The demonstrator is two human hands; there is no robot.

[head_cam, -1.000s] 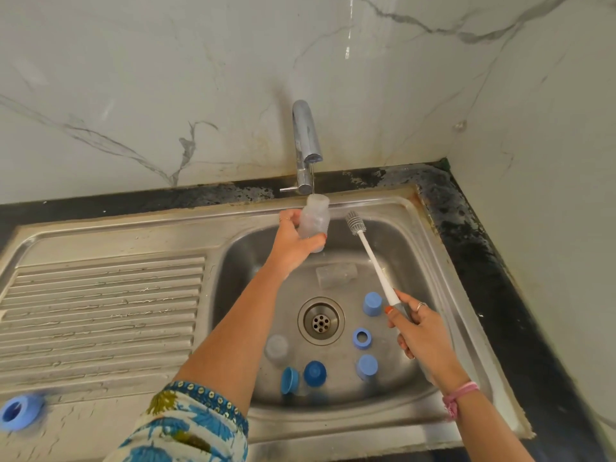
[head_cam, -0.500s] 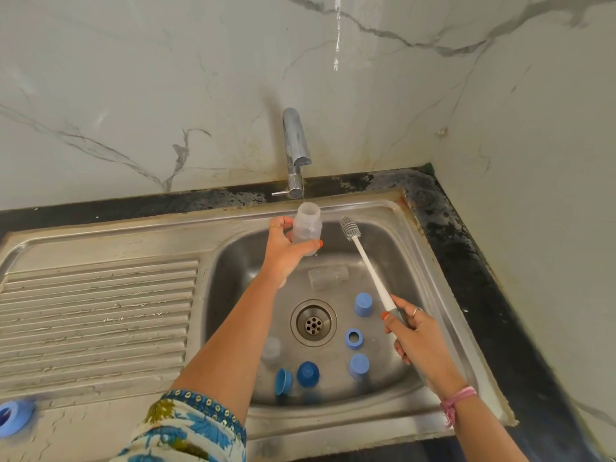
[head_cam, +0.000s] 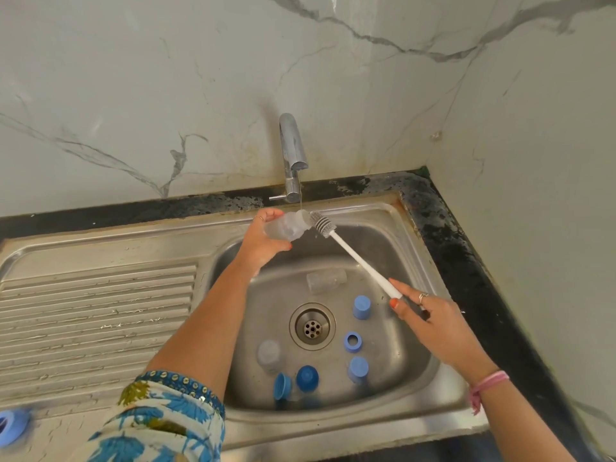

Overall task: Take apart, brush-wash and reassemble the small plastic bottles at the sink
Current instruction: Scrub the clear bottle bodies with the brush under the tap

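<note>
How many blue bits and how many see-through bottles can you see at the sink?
Blue caps and rings: 6
Clear bottles: 3
Total: 9

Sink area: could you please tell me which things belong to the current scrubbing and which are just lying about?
In use: bottle in left hand; brush in right hand; tap.

Lying about: second bottle; blue caps; blue ring; blue ring on counter.
</note>
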